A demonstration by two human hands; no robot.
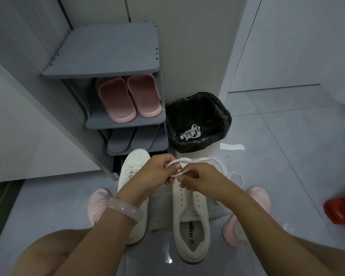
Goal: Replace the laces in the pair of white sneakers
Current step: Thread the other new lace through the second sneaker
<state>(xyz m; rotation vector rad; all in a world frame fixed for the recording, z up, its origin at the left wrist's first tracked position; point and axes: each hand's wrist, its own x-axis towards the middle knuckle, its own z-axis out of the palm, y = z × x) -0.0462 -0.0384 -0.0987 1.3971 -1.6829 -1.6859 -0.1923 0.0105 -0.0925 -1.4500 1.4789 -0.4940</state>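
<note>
Two white sneakers stand side by side on the grey floor in front of me. The left sneaker (134, 162) is laced and partly hidden under my left arm. The right sneaker (191, 222) shows bare eyelets along its open top. Above its toe, my left hand (157, 174) and my right hand (199, 179) both pinch a white lace (189, 160), which loops out to the right over the floor. A bundle of old white laces (190, 132) lies inside the black-lined bin.
A grey shoe rack (126, 121) with pink slippers (127, 98) and grey slippers stands ahead. The bin (223, 116) is right of it. A white paper strip (231, 146) lies on the floor. My feet wear pink slippers (97, 204). A red object (341, 210) sits at right.
</note>
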